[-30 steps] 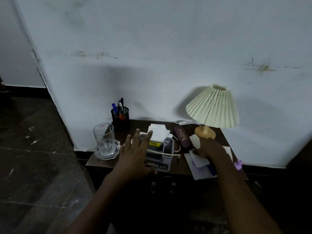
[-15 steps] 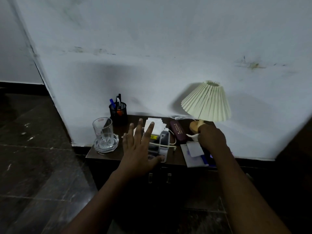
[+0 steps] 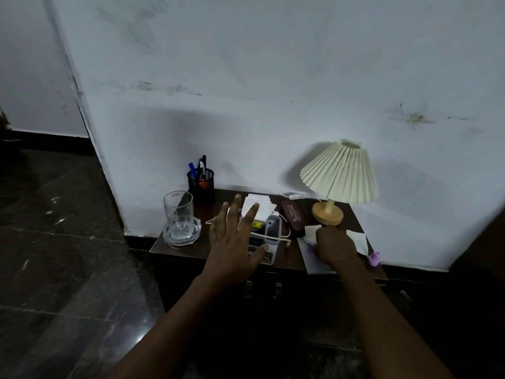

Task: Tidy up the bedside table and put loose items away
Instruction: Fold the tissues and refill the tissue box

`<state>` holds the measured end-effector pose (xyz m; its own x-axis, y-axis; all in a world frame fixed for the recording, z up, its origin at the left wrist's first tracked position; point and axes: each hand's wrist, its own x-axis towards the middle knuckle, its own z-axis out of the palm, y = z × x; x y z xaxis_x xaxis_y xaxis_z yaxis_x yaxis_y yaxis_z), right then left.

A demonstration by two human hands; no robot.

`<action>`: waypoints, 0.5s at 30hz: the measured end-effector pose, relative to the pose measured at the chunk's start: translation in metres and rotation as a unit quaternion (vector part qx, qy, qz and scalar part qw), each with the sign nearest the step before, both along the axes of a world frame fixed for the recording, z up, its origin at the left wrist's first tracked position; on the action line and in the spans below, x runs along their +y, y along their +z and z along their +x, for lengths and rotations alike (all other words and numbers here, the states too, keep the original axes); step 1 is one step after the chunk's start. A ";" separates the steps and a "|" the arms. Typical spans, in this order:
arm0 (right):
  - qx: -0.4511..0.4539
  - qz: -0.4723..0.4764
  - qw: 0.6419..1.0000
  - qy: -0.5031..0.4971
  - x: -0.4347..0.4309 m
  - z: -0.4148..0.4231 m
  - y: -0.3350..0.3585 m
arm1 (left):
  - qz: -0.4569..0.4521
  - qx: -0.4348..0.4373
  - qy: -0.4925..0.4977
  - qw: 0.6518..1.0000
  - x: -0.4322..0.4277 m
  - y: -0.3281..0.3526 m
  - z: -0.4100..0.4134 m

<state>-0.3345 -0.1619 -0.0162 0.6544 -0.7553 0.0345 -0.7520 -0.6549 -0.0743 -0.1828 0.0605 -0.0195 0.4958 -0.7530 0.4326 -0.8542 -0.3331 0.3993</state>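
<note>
At the right front of the bench [image 3: 293,259], pinching a white paper slip [image 3: 311,232] in the curled right hand [image 3: 334,248], now lowered from up beside the lamp [image 3: 340,173] onto the loose sheets [image 3: 311,265] lying there. Looks like gathering papers into one pile before stowing. Holding the left hand [image 3: 235,242] flat and spread, gripping nothing, above the grey box [image 3: 274,225] with its white cable. Further out: glasses case [image 3: 293,218], glass [image 3: 178,212] on a dish, pen holder [image 3: 200,184]. Beyond, scuffed white wall, dark tiled floor.
</note>
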 end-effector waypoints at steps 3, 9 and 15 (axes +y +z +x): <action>-0.069 0.071 0.995 -0.029 -0.012 -0.004 0.016 | -0.025 0.015 0.003 1.000 -0.001 0.002 -0.001; -0.409 0.500 0.762 0.050 0.032 0.000 0.076 | -0.290 0.227 0.002 0.929 -0.006 0.030 -0.017; -0.372 0.602 0.700 0.097 0.050 0.027 0.065 | -0.365 0.650 -0.106 0.658 -0.019 0.045 -0.017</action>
